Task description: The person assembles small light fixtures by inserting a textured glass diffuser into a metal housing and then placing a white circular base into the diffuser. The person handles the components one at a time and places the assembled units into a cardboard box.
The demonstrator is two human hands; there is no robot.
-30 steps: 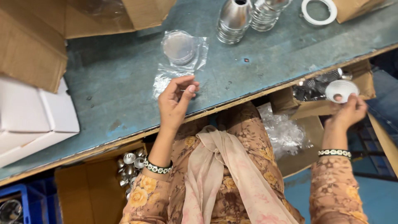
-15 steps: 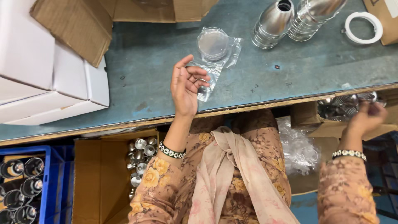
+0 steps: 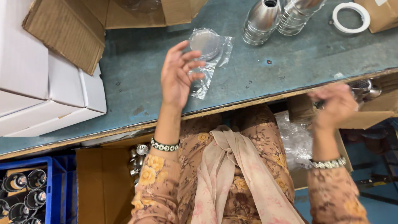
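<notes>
My left hand (image 3: 177, 79) hovers over the blue-grey table (image 3: 269, 79), palm up and fingers spread, holding nothing. Its fingertips are right next to a clear plastic bag (image 3: 215, 52) that lies flat with a round transparent disc (image 3: 204, 41) on it. My right hand (image 3: 336, 104) is lower at the right, below the table edge, over an open cardboard box (image 3: 375, 114) that holds shiny metal parts (image 3: 362, 87). This hand is blurred with its fingers curled, and I cannot tell whether it holds anything.
White boxes (image 3: 49, 95) and a cardboard flap (image 3: 66, 33) sit at the left. Stacked metal cones (image 3: 261, 18) and a white ring (image 3: 350, 16) stand at the back. Below the table are a blue crate of bottles (image 3: 25, 191), a carton with metal parts (image 3: 139, 155) and crumpled plastic (image 3: 296, 137).
My left hand has let go of the plastic bag, lifted and spread its fingers. My right hand, which held a white round part a second ago, has dropped toward the box at the right.
</notes>
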